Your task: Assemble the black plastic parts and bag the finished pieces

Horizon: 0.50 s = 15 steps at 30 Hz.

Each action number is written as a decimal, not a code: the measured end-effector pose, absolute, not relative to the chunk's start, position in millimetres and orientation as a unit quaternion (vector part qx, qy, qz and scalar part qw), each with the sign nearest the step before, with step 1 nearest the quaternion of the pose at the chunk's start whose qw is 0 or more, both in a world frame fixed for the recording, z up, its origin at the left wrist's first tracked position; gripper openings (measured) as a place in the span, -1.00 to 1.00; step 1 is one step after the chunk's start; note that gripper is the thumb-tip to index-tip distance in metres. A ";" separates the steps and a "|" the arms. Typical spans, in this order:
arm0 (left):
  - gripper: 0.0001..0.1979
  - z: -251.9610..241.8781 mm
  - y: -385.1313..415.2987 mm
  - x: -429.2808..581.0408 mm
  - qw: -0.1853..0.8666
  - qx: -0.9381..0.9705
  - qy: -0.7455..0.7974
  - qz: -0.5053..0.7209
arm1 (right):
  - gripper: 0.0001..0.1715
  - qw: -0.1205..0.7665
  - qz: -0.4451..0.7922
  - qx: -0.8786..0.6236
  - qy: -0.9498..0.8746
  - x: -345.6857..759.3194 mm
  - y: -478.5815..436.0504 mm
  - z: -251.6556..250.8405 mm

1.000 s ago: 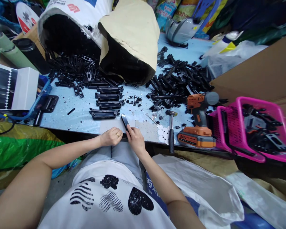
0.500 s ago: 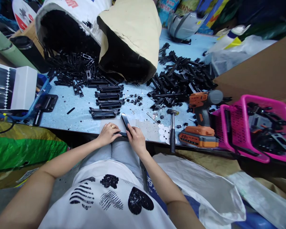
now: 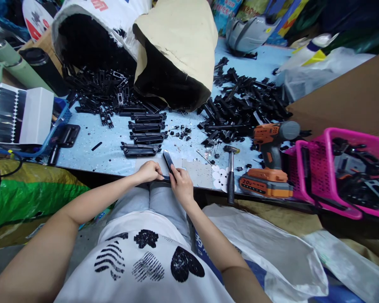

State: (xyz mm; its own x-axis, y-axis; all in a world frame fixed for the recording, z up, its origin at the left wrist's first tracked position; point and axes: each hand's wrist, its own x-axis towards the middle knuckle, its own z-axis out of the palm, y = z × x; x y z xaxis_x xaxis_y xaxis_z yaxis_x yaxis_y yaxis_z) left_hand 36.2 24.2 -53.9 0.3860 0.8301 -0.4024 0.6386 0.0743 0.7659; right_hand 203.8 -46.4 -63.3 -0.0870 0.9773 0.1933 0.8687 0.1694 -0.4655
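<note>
The left hand [image 3: 149,171] has curled tighter; it and the right hand [image 3: 182,186] pinch 1 black strip [image 3: 168,161] left of the hammer [image 3: 230,179].

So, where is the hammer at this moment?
In the head view, the hammer lies right of centre near the front edge of the table, between the white discs and the orange drill.

One head-worn camera is looking forward and down, close over the lap, facing the tabletop [image 3: 91,155] edge filling mid-frame
</note>
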 end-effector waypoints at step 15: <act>-0.83 -51.7 18.7 24.4 0.464 0.758 0.442 0.124 | -0.35 0.286 0.323 -0.646 -0.630 215.8 -36.0 -62.2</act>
State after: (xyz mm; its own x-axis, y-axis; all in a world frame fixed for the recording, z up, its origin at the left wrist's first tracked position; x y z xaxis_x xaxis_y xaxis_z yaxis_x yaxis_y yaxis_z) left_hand 24.4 18.7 -51.7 0.5786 0.7847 -0.2226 0.5557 -0.1794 0.8118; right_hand 215.8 -36.0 -62.2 -0.0024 0.9983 -0.0576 0.6288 -0.0433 -0.7764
